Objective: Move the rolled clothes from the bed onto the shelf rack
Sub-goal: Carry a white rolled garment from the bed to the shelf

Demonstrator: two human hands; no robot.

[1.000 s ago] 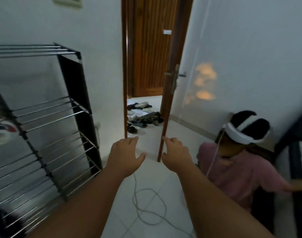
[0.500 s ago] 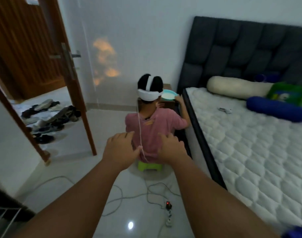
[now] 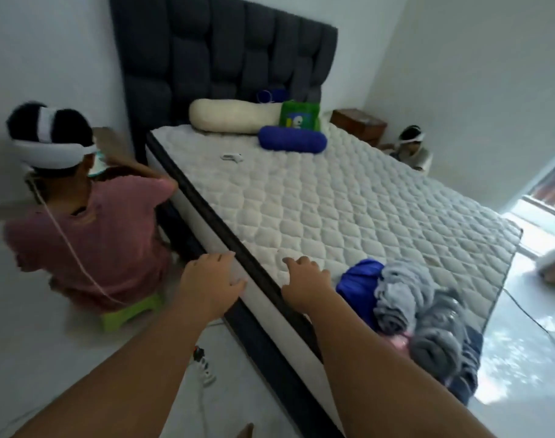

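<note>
Several rolled clothes lie in a pile at the near right corner of the bed's white quilted mattress (image 3: 333,197): a blue roll (image 3: 360,284), light grey rolls (image 3: 396,295), a darker grey roll (image 3: 437,336), and a bit of pink beneath. My right hand (image 3: 304,281) hovers over the mattress edge just left of the blue roll, fingers relaxed and empty. My left hand (image 3: 211,281) is stretched out over the bed's side edge, also empty. The shelf rack is out of view.
A person in a pink shirt (image 3: 90,235) sits on a green stool (image 3: 131,314) left of the bed. A power strip (image 3: 205,368) and cable lie on the floor. Bolsters (image 3: 235,116) and a green pillow (image 3: 300,115) lie by the dark headboard (image 3: 222,58). A second person (image 3: 412,147) sits far right.
The view has swung right from the rack and doorway to the bed. The rolled clothes have come into sight and both empty hands now reach over the bed's edge.
</note>
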